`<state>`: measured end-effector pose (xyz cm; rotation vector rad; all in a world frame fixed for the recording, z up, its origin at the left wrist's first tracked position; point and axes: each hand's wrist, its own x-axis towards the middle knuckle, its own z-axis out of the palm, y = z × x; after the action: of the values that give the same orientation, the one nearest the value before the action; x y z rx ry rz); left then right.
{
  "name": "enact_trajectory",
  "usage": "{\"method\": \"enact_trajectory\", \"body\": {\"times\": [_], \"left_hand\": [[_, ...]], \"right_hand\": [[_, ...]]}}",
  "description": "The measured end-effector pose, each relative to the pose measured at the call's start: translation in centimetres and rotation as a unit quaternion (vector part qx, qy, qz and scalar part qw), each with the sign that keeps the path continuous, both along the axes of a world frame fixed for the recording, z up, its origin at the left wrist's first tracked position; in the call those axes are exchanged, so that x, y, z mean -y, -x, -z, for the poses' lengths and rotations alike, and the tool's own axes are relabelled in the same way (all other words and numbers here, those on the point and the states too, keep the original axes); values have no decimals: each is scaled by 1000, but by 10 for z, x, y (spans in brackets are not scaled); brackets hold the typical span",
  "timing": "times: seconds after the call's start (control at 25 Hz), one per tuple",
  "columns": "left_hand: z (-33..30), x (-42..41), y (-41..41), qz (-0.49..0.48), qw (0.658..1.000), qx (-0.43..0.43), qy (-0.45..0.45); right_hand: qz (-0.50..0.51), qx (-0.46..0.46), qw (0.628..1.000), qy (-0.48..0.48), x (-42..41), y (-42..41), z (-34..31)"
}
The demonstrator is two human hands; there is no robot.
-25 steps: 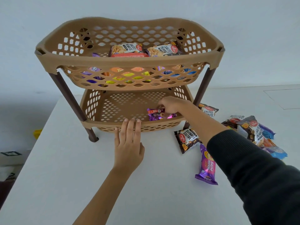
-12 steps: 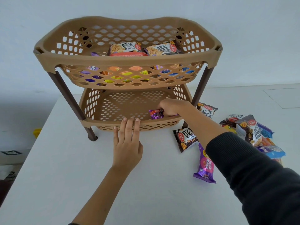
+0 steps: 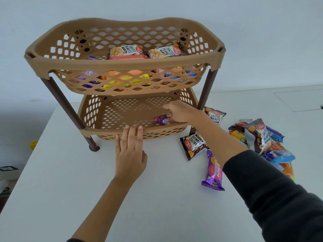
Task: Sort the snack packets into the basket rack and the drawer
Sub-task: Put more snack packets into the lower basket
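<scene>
A tan two-tier basket rack (image 3: 122, 64) on brown legs stands on the white table (image 3: 61, 189). Its upper basket holds several packets, with two salted peanut packets (image 3: 125, 50) on top. My right hand (image 3: 181, 110) reaches into the lower basket (image 3: 104, 131), fingers curled on the right end of a crumpled purple packet (image 3: 160, 119) that lies on the basket floor. My left hand (image 3: 130, 154) lies flat on the table, its straight fingertips touching the lower basket's front rim.
Loose packets lie right of the rack: a salted peanut packet (image 3: 194, 144), a purple pops packet (image 3: 214, 171), another peanut packet (image 3: 215, 116) behind the right leg, and a mixed heap (image 3: 260, 137) farther right. The table's left edge drops to the floor.
My right hand has shifted slightly over the purple packet inside the lower basket, and the packet now looks more bunched. My left hand stays against the rim.
</scene>
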<state>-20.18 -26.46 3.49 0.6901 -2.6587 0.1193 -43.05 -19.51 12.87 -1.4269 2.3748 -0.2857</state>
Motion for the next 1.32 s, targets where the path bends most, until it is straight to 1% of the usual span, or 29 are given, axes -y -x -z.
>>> {"method": "enact_trajectory", "body": {"times": [0.12,0.2,0.24,0.32,0.36,0.44,0.48,0.56,0.64,0.72,0.8,0.88,0.92,0.96,1.0,1.04,1.12,1.16,1.2,1.24,1.28,1.32], "left_hand": [[-2,-2,-1,-1,1000,1,-8],[-4,-5,-1,-4,1000,-3,-13],[-5,-7,0,-9,1000,-6,-20],[-9,-15,1,-25,998,-22,-45],[-10,-22,1,-33,997,-34,-64],[-8,-43,1,-34,993,-56,-101],[-3,-57,0,-27,991,-59,-119],[12,-90,-4,-5,985,-34,-166],[28,-121,-5,22,977,14,-213],[41,-140,-3,36,974,65,-213],[45,-146,2,41,977,87,-193],[47,-147,3,37,978,96,-182],[48,-147,3,37,979,100,-177],[49,-148,2,36,979,104,-173],[49,-148,3,35,979,106,-171],[50,-149,3,34,979,107,-172],[50,-150,3,32,979,106,-172],[50,-149,3,31,979,105,-172],[50,-150,4,31,979,105,-172],[50,-149,4,31,979,105,-173],[49,-150,4,30,979,105,-174],[49,-150,4,29,979,106,-174]], "right_hand": [[-3,-4,991,134,-28,-23,-12],[-4,11,970,242,-60,-46,-10],[-7,4,958,287,-78,-56,-4],[10,-28,941,338,-114,-71,17],[41,-34,938,343,-130,-75,29],[151,-21,931,332,-162,-77,49],[217,-12,920,325,-175,-75,57],[329,-3,891,313,-202,-71,70],[381,3,880,284,-222,-71,84],[385,40,892,235,-232,-79,98],[365,65,909,189,-235,-91,111],[341,67,920,179,-238,-98,118],[340,64,918,193,-241,-98,115],[345,46,910,224,-246,-95,109],[348,0,898,268,-253,-89,102],[348,-68,883,307,-260,-79,94],[354,-199,844,350,-279,-51,79],[366,-229,831,351,-291,-35,71],[382,-223,832,335,-303,-19,65],[398,-187,848,297,-316,-6,59],[398,-133,877,235,-328,6,56],[374,-83,908,170,-340,16,56]]}}
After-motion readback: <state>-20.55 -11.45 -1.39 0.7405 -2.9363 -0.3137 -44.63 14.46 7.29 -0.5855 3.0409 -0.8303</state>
